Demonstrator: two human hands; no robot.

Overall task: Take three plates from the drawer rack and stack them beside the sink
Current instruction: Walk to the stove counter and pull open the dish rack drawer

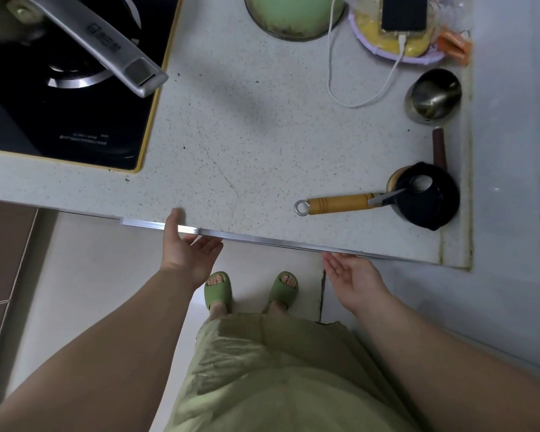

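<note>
No plate, drawer rack or sink shows in the head view. My left hand (189, 247) is at the front edge of the speckled counter (247, 135), thumb resting on top and fingers curled under the metal strip (262, 240) along that edge. My right hand (351, 275) hovers palm up just below the same strip, further right, fingers spread and holding nothing. Whatever lies under the counter edge is hidden from me.
A black gas hob (60, 104) fills the left, with a steel pan handle (100, 42) jutting over it. At the back stand a green bowl (293, 14) and a phone (404, 10) on a cable. A steel cup (432, 95) and a black pot with a wooden-handled tool (340, 203) sit right.
</note>
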